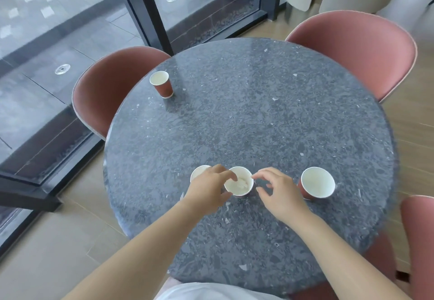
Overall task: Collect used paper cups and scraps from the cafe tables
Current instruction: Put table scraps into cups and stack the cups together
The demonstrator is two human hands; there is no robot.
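Note:
Several red paper cups with white insides stand on a round dark speckled table (258,112). A middle cup (238,182) near me holds a crumpled white scrap. My left hand (209,188) wraps its left side, thumb below and fingertips over the rim. My right hand (276,189) hovers just right of that rim, fingers apart, holding nothing. A second cup (198,172) is mostly hidden behind my left hand. A third cup (317,183) stands to the right of my right hand. A fourth cup (162,84) stands alone at the far left.
Pink shell chairs ring the table: one at the far left (105,93), one at the far right (357,53), one at the near right (418,241). Dark-framed floor-to-ceiling windows (152,11) run along the left and back. Small pale flecks dot the tabletop.

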